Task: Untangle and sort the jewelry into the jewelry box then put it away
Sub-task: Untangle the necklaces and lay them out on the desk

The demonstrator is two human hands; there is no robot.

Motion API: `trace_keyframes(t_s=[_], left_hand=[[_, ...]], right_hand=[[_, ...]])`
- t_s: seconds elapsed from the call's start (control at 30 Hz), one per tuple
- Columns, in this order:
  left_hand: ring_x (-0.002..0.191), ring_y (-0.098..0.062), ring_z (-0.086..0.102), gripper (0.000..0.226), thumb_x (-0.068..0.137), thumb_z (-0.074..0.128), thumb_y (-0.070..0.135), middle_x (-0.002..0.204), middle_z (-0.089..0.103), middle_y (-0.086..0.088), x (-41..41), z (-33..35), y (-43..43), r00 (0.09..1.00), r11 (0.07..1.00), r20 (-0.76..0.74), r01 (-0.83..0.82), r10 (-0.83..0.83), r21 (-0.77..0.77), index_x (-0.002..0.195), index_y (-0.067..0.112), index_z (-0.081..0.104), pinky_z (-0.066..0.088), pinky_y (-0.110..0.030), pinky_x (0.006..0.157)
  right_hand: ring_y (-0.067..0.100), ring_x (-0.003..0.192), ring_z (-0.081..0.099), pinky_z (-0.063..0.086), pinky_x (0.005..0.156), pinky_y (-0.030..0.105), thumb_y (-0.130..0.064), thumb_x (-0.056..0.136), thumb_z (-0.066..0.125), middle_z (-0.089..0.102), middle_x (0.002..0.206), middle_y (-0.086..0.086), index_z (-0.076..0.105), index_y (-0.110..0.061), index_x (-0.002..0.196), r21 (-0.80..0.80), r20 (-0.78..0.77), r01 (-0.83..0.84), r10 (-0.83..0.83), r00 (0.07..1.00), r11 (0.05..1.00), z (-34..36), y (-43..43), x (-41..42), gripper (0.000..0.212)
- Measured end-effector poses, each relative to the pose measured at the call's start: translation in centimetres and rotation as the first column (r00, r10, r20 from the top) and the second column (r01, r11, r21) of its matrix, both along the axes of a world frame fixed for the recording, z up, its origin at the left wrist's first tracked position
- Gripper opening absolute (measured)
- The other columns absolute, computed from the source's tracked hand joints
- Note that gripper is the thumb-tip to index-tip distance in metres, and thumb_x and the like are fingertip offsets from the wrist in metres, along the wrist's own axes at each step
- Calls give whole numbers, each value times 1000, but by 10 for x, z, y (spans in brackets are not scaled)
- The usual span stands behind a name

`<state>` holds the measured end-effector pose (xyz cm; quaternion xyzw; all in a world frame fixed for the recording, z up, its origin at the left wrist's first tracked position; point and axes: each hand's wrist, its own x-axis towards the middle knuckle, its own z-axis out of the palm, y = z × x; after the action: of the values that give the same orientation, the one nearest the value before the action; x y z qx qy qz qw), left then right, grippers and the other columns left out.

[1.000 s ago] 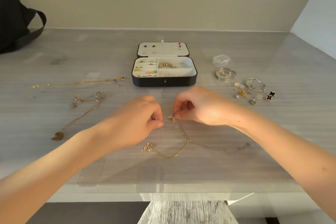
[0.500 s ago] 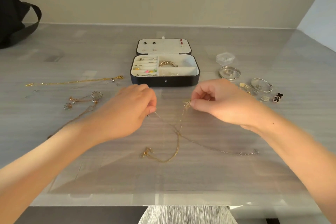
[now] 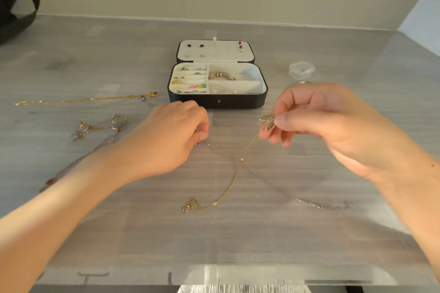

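Observation:
An open black jewelry box (image 3: pixel 216 100) with a white lining stands at the table's middle, holding small earrings and a beaded bracelet. In front of it two thin chains cross at a small knot (image 3: pixel 242 160). My right hand (image 3: pixel 316 123) pinches the leaf pendant (image 3: pixel 267 120) of the gold chain (image 3: pixel 228 188) and holds it above the table. My left hand (image 3: pixel 171 140) pinches one end of the silver chain (image 3: pixel 297 198), whose other end lies to the right.
A straight gold chain (image 3: pixel 83 100) and a tangle of chains with a ring charm (image 3: pixel 100 128) lie at the left. A small clear plastic container (image 3: pixel 301 70) sits at the right behind my right hand. A black bag (image 3: pixel 14 14) rests at the far left.
My hands have moved apart, the right one rising to the right with the pendant. The two chains are pulled into an X with the knot between them.

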<state>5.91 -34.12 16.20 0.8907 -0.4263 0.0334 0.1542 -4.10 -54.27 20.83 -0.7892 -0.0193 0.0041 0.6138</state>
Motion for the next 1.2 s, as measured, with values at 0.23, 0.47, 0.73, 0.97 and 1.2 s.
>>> trace_keyframes(t_s=[0.23, 0.47, 0.73, 0.97, 1.2], left_hand=[[89, -15, 44, 10, 91, 52, 23, 91, 47, 8, 0, -2, 2, 1000, 999, 1, -7, 7, -41, 84, 26, 45, 25, -25, 76], [91, -18, 49, 8, 92, 48, 15, 92, 55, 3, -2, -2, 5, 999, 993, -38, -9, 5, -118, 84, 19, 46, 31, -27, 75], [83, -14, 54, 8, 94, 45, 18, 87, 61, 7, -1, 5, 9, 980, 994, -198, -42, 20, -105, 87, 19, 46, 37, -23, 73], [64, -16, 42, 19, 91, 51, 8, 63, 45, 11, 11, -2, 12, 999, 1000, 44, 13, -12, -15, 79, 20, 40, 30, -20, 58], [64, -16, 43, 7, 83, 47, 24, 67, 45, 14, 13, 0, 15, 980, 996, 174, 92, -93, 12, 75, 23, 48, 34, -32, 66]], right_hand=[[10, 58, 60, 46, 57, 23, -3, 77, 65, 71, 67, 5, 58, -12, 66, -105, -10, 86, -87, 996, 991, -6, 5, 6, 16], [7, 61, 62, 45, 56, 18, -18, 83, 61, 69, 67, -5, 59, -23, 69, -479, 45, 222, -228, 973, 850, -27, 13, 20, 14], [0, 60, 51, 37, 56, 11, -24, 81, 66, 61, 67, -13, 65, -28, 74, -620, 89, 158, -132, 987, 769, -31, 15, 19, 8], [1, 71, 47, 35, 61, 14, -25, 81, 68, 55, 71, -14, 61, -41, 78, -671, 27, -26, 60, 998, 741, -38, 15, 21, 17], [4, 78, 46, 35, 68, 11, -27, 82, 67, 54, 79, -12, 59, -34, 93, -711, 69, 7, 60, 996, 703, -40, 10, 24, 16]])
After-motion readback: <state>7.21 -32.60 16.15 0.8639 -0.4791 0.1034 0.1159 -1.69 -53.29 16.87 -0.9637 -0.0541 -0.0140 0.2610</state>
